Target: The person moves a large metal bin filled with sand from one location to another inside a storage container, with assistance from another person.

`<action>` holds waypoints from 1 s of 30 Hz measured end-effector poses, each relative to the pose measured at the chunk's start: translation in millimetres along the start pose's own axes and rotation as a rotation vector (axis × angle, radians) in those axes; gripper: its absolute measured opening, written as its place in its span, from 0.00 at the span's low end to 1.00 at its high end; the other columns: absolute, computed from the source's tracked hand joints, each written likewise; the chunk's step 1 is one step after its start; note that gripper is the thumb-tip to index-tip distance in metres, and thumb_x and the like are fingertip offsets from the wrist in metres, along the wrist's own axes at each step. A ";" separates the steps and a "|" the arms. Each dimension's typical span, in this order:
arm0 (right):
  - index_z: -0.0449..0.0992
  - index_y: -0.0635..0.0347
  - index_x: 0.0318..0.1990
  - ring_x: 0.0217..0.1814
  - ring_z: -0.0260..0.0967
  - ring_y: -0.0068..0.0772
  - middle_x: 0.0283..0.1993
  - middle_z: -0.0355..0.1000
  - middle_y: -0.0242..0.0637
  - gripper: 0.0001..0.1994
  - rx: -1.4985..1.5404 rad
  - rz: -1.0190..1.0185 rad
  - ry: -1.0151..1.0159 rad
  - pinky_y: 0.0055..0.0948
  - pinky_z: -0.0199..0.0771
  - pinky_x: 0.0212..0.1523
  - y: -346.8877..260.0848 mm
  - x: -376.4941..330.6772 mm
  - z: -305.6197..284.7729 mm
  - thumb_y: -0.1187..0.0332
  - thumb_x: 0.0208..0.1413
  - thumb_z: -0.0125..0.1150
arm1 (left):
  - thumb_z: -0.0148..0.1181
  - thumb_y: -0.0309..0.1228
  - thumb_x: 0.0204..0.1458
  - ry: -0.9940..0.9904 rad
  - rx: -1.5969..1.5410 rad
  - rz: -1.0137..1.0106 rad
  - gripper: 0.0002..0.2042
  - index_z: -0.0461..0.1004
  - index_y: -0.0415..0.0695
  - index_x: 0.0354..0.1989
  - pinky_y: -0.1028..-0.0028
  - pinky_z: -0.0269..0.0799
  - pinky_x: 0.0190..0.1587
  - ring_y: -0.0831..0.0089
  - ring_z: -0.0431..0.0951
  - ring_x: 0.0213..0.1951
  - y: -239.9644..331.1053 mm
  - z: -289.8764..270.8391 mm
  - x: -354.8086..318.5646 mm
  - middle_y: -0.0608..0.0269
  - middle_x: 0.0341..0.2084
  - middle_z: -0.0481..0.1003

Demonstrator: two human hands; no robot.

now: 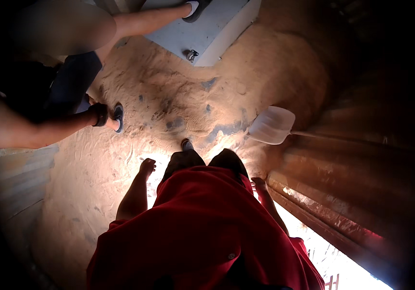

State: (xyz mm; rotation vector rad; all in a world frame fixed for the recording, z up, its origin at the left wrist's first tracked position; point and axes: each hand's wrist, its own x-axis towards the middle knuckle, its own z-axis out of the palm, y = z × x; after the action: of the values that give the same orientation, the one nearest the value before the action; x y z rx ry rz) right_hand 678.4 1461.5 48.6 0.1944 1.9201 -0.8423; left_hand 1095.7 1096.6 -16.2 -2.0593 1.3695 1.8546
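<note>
My left hand (148, 166) hangs beside my dark-trousered legs with its fingers curled in and nothing visible in it. On the other side, my right hand (259, 183) hangs near the foot of the right wall; its thumb and fingers look apart and hold nothing that I can see. My red top (193, 217) covers part of both arms. Closest to the right hand is a shovel with a pale plastic blade (272, 125), whose thin shaft runs right along the wall. Neither hand touches it.
Another person's arm (33, 126) and shoe (118, 117) are at left, with a foot up on a grey metal box (183, 34). Uneven sandy ground (96, 179) lies around me. A brown corrugated wall (342, 179) stands right, another at left. Bright light enters behind me.
</note>
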 end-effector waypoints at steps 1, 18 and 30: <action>0.73 0.57 0.37 0.22 0.68 0.26 0.28 0.72 0.33 0.09 -0.026 0.030 0.028 0.28 0.68 0.21 9.8 1.1 -9.9 0.64 0.54 0.49 | 0.49 0.32 0.53 -0.001 0.008 0.004 0.10 0.70 0.40 0.38 0.73 0.70 0.26 0.71 0.72 0.26 -0.8 7.6 -14.7 0.59 0.26 0.73; 0.70 0.60 0.46 0.29 0.70 0.32 0.34 0.74 0.39 0.15 0.144 -0.050 0.077 0.30 0.69 0.29 193.8 -69.0 -84.1 0.61 0.55 0.49 | 0.51 0.33 0.49 -0.359 0.333 0.507 0.11 0.71 0.36 0.35 0.69 0.74 0.31 0.67 0.76 0.29 -120.6 119.2 -101.5 0.54 0.29 0.74; 0.75 0.66 0.40 0.32 0.71 0.33 0.34 0.75 0.42 0.12 0.083 -0.129 0.205 0.29 0.71 0.34 336.0 -96.6 -98.5 0.67 0.52 0.54 | 0.53 0.32 0.47 -0.267 0.225 0.409 0.09 0.69 0.38 0.28 0.73 0.65 0.22 0.76 0.68 0.19 -97.4 125.2 -110.5 0.63 0.18 0.70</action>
State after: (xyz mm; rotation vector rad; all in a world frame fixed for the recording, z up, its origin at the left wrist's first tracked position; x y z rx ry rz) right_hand 813.0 1795.0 -2.1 0.2156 2.1075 -1.0220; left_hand 1071.3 1288.2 -8.8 -1.4451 1.9204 1.9106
